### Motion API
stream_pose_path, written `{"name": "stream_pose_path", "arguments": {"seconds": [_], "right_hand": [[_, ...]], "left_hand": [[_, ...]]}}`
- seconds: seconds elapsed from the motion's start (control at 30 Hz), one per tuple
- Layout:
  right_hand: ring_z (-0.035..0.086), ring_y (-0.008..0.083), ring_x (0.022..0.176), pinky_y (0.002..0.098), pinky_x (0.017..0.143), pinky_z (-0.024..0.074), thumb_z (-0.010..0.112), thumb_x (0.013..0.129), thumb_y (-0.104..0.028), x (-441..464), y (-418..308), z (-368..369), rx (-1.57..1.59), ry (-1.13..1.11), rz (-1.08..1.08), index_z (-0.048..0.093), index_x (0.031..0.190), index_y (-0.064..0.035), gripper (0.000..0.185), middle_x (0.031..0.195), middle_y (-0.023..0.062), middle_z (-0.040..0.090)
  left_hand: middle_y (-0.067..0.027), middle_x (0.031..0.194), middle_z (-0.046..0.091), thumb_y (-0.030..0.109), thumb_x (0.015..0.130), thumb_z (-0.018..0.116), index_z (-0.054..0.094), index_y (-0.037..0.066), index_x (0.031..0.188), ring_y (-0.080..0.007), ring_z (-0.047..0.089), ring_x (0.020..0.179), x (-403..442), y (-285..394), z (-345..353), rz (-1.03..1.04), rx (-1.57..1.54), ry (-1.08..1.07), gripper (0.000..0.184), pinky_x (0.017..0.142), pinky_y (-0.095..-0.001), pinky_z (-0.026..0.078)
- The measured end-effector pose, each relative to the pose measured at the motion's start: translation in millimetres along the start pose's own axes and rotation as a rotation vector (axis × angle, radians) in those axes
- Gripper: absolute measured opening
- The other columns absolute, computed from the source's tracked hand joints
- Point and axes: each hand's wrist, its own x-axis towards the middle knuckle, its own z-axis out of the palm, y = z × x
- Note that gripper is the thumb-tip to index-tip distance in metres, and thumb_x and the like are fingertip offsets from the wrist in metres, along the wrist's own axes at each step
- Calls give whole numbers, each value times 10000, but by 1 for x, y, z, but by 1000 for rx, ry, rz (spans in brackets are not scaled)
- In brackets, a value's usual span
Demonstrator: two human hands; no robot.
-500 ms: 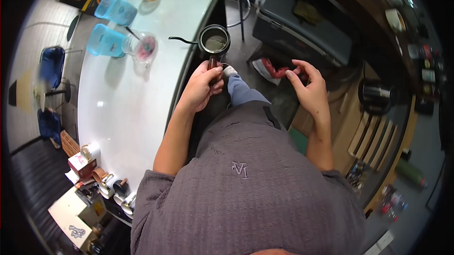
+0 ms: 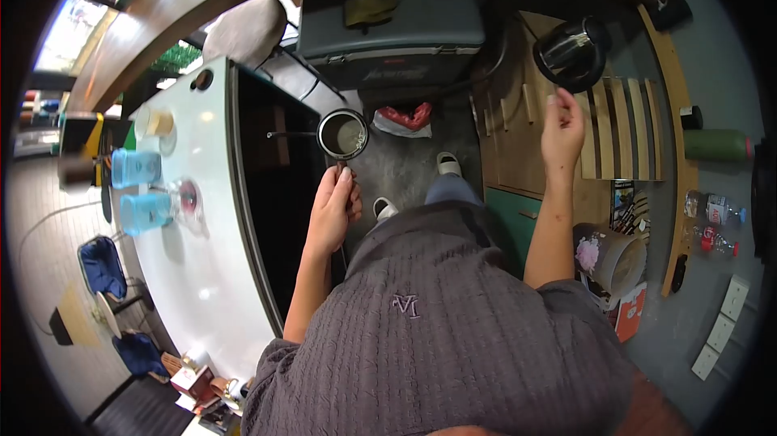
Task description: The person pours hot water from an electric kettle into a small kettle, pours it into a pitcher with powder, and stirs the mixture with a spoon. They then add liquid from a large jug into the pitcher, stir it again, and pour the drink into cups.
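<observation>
My left hand (image 2: pixel 333 208) is closed around the handle of a small open gooseneck kettle (image 2: pixel 342 135). Its thin spout points left, and pale, cloudy contents show inside. Over the wooden counter on the right, my right hand (image 2: pixel 564 133) is raised with loosely bent fingers and nothing visible in it. Those fingertips are just short of a dark, shiny electric kettle (image 2: pixel 564 54); whether they touch it I cannot tell.
A white counter (image 2: pixel 194 282) on the left bears two blue cups (image 2: pixel 139 213) and a glass (image 2: pixel 188 197). Ahead stand a large grey cooler box (image 2: pixel 388 31) and a red-and-white bag (image 2: pixel 405 118) on the floor. A slatted wooden rack (image 2: pixel 619 129) lies right.
My body and view have turned right, away from the white counter. My right hand has moved to the electric kettle, while my left still holds the gooseneck kettle.
</observation>
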Motion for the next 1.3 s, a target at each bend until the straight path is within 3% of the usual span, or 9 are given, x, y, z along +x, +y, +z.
{"name": "stream_pose_path", "arguments": {"seconds": [0.1,0.2,0.27,0.37,0.53,0.67,0.83,1.07,1.3], "right_hand": [[538,216,830,334,775,461,617,901,-249,68,46,-10,-110,382,-88,501,1240,35,457,1042,180,566],[560,323,936,388,846,449,583,919,-289,142,158,-6,-229,494,-18,449,1251,78,513,1094,260,549],[549,395,1102,428,922,422,583,915,-360,164,169,0,16,401,29,451,1218,105,571,1155,309,548],[618,368,985,414,862,463,625,886,-397,177,153,-3,-30,298,211,535,1128,117,576,1037,279,623],[679,301,781,365,709,515,669,850,-430,200,195,17,149,513,173,667,917,70,504,866,197,694],[671,245,822,341,748,509,666,859,-419,211,207,12,330,525,255,672,951,53,481,915,159,703],[659,208,804,316,741,505,673,867,-372,199,180,-7,342,499,166,678,958,48,429,901,135,705],[460,56,492,215,458,362,668,886,-308,182,64,-89,378,300,-79,580,684,-18,364,587,-9,527],[439,61,446,190,358,303,534,959,-384,155,-35,-115,564,-16,192,546,822,-20,389,615,22,503]], "left_hand": [[29,711,388,277,1012,426,447,68,1012,-43,332,542,22,8,42,-3,47,-7,210,486,-198,275],[28,711,391,264,1015,415,459,69,1021,-39,332,530,50,12,83,-2,65,-3,199,463,-195,260],[30,710,392,272,1012,422,464,77,1009,-37,334,528,65,18,114,1,62,11,199,463,-191,261],[31,709,394,274,1007,431,468,80,1002,-37,339,531,83,25,158,11,87,65,197,463,-188,263],[29,696,391,258,1005,433,477,60,997,-48,346,527,107,27,210,94,44,85,203,465,-195,260],[34,689,384,265,998,444,495,65,1002,-48,325,517,110,29,214,120,92,100,206,448,-189,246],[34,689,396,261,997,447,502,59,986,-46,338,507,110,38,200,118,104,80,209,438,-194,249],[37,649,396,263,992,462,505,43,951,-35,336,507,108,66,182,87,173,14,228,448,-197,259],[43,629,407,284,990,472,510,44,910,-26,330,481,116,90,156,88,247,-51,256,433,-197,248]]}}
